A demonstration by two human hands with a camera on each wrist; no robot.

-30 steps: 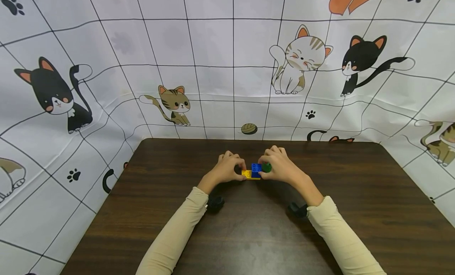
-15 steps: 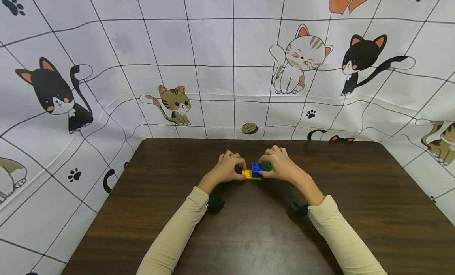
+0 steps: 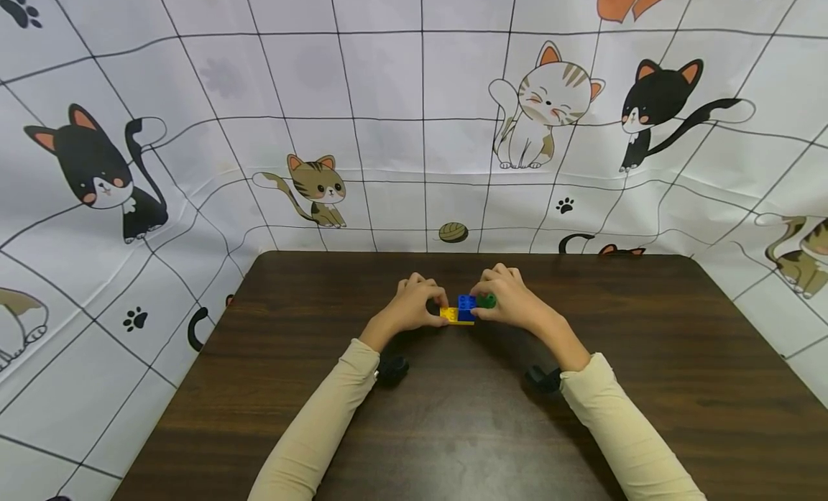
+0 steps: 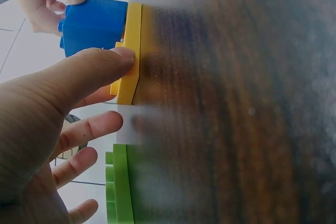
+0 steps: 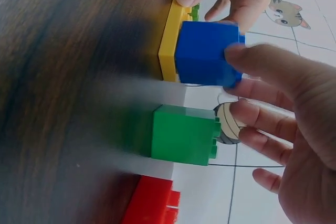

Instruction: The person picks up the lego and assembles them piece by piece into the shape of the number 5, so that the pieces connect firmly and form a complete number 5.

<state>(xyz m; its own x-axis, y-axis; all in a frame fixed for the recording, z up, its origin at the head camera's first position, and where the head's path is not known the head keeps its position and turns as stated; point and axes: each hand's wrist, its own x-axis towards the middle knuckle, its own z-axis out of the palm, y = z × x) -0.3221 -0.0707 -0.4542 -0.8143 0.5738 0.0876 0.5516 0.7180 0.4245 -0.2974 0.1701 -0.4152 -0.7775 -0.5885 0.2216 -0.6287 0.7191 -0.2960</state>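
A thin yellow toy brick [image 3: 449, 315] lies on the table, its studs facing up. My left hand [image 3: 412, 304] pinches its left end between thumb and index finger. A taller blue brick [image 5: 205, 53] stands upright on the right part of the yellow one; whether it is pressed fully down I cannot tell. My right hand [image 3: 509, 300] holds the blue brick near its top, thumb on the near side and fingers behind. In the left wrist view, the blue brick [image 4: 94, 27] meets the yellow brick [image 4: 134, 30], and the left hand's other fingers are spread.
A green brick [image 5: 184, 135] stands beside the right hand, partly hidden in the head view. A red brick [image 5: 148, 203] lies past it. Near the left hand is a light green brick [image 4: 123, 184]. The brown table [image 3: 453, 429] ends at a cat-print cloth [image 3: 388, 149].
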